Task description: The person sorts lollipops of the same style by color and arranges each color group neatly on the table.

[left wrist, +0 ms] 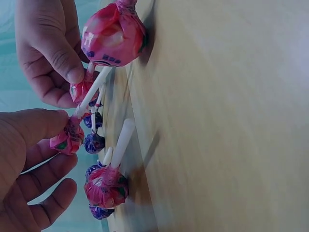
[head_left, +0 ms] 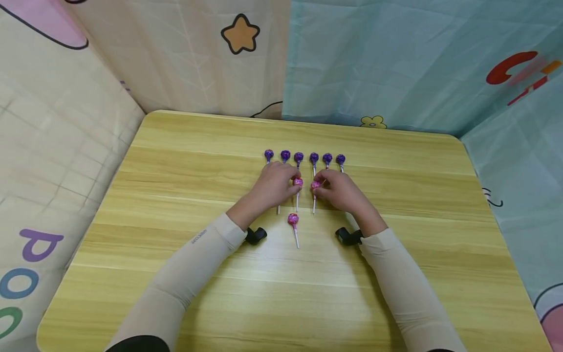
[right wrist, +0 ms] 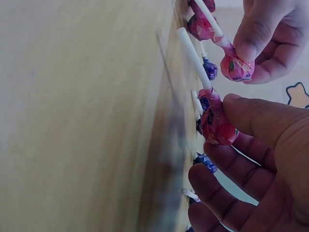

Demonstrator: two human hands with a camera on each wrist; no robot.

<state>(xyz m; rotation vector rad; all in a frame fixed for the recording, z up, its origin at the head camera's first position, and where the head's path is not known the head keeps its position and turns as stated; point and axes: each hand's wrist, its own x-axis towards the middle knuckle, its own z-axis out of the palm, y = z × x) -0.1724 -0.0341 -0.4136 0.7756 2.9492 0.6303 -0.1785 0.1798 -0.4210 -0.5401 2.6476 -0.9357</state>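
My left hand (head_left: 275,185) pinches the wrapped head of a pink lollipop (head_left: 297,183) between thumb and fingers. Just to its right, my right hand (head_left: 339,189) grips a second pink lollipop (right wrist: 219,123) the same way. Both white sticks point back toward the body. Closer to the body, a loose pink lollipop (head_left: 292,219) lies on the table. In the left wrist view another pink lollipop (left wrist: 106,187) lies below the left hand; from the head view mostly its stick (head_left: 278,209) shows. Beyond the hands runs a row of several purple lollipops (head_left: 313,158), their sticks partly hidden.
The wood-grain table (head_left: 176,234) has rounded corners. Printed curtains (head_left: 374,58) hang along its far edge and both sides. Black wrist-camera mounts (head_left: 348,236) stick out at the inner side of each sleeve, low over the table.
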